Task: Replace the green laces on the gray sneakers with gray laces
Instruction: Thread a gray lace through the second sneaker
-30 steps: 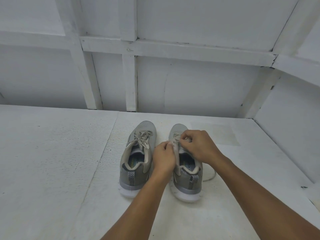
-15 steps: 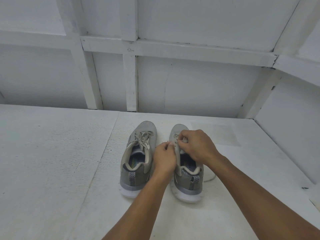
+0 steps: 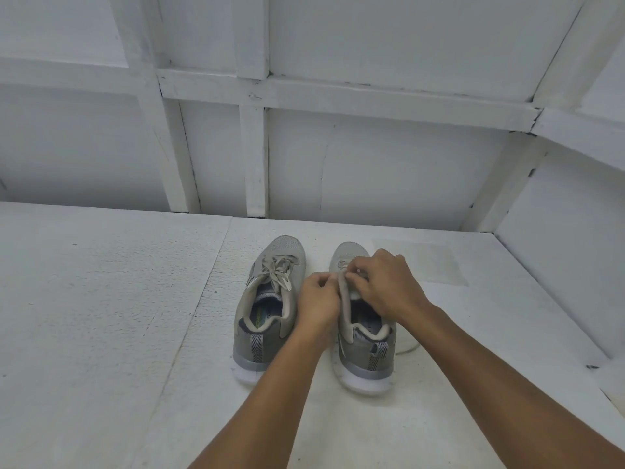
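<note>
Two gray sneakers stand side by side on the white surface, toes pointing away from me. The left sneaker (image 3: 267, 306) carries a gray lace (image 3: 279, 274) tied in a bow. Both hands work at the lacing of the right sneaker (image 3: 365, 346). My left hand (image 3: 318, 299) is curled at the shoe's left eyelet edge and pinches there. My right hand (image 3: 389, 286) covers the tongue area with curled fingers pinching the lace. A loop of pale lace (image 3: 407, 348) trails on the surface to the right of that shoe's heel. The eyelets under my hands are hidden.
The white textured surface (image 3: 101, 316) has a seam running diagonally left of the shoes. A white paneled wall (image 3: 338, 164) with beams stands behind, and a white side wall (image 3: 558, 282) closes the right. A small dark speck (image 3: 592, 367) lies at the right edge.
My right hand has shifted slightly left and down over the right sneaker's lacing. My left hand stays at the shoe's left edge. The trailing lace loop has barely moved.
</note>
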{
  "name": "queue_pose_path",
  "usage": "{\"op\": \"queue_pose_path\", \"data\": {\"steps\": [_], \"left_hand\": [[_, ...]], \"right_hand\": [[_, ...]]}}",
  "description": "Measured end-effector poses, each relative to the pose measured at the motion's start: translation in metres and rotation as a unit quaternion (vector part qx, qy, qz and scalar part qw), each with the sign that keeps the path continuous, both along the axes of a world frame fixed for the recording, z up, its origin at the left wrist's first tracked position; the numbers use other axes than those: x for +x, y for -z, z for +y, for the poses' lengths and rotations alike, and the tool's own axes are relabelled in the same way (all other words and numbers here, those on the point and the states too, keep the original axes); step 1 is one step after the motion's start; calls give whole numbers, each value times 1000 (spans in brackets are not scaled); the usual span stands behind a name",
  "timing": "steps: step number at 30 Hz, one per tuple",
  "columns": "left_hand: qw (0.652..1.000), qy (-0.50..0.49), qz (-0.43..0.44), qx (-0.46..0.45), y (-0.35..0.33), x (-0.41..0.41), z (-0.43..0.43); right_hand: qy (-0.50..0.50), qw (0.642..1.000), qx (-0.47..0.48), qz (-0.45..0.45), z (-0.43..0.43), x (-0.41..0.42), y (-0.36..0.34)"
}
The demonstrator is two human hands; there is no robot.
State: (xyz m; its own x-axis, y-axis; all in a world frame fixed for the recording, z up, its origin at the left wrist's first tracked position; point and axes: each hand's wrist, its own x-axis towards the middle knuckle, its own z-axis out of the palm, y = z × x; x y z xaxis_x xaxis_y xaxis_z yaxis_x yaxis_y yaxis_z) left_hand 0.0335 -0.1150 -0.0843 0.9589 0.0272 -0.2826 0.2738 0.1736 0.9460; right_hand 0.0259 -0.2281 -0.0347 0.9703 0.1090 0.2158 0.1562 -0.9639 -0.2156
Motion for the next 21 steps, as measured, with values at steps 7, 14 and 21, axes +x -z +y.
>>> {"op": "queue_pose_path", "data": {"steps": [7,14,21], "left_hand": [[990,-118,-75,-13,-38,17,13],[970,-184,-136,-85,-90,49,53],[742,373,-66,552,-78,45,34]], "right_hand": [[41,998,40,-5,-29,-11,16],[130,957,258,0,-45,-31,37],[137,947,289,-9,-42,-29,41]]}}
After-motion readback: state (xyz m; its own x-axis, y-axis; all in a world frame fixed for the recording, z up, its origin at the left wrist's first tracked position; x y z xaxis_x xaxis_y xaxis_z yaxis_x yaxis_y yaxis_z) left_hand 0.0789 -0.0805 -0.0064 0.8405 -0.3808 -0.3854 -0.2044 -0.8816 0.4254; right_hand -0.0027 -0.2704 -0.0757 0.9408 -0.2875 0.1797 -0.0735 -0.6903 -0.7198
